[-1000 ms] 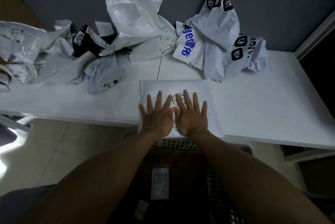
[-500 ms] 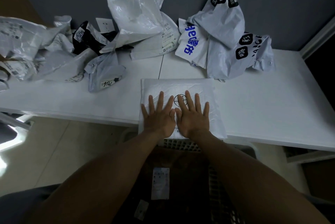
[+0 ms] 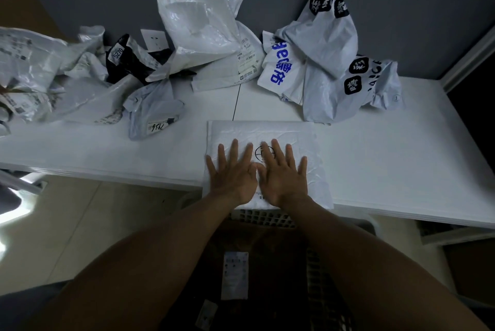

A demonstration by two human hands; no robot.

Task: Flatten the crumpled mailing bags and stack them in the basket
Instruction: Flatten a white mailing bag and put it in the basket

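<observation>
White tabletop [image 3: 388, 164] against a grey wall is carrying most of the work that is left. Both hands are lying palm-down and side by side on a white mailing bag [image 3: 267, 132] at the near edge of the table, thumbs almost touching. The left hand [image 3: 232, 174] and the right hand [image 3: 281, 176] are both showing fingers spread flat and pinching nothing; they are pressing on the bag's middle, partly covering a round printed mark. Beyond the fingertips the bag is looking mostly smooth, with faint creases running across it. Its near edge is hanging over the table edge, just behind the wrists.

Below the forearms a dark slatted basket [image 3: 263, 217] is sitting, and inside it a dark bag with a white label [image 3: 235, 274] seems to be lying flat, so at least one bag is probably already stacked. Well beyond the fingertips, a heap of crumpled bags [image 3: 203, 36] is waiting along the wall, spreading out to both sides. Judging from this, the task is only in its early part, with this bag nearly ready for the basket.
</observation>
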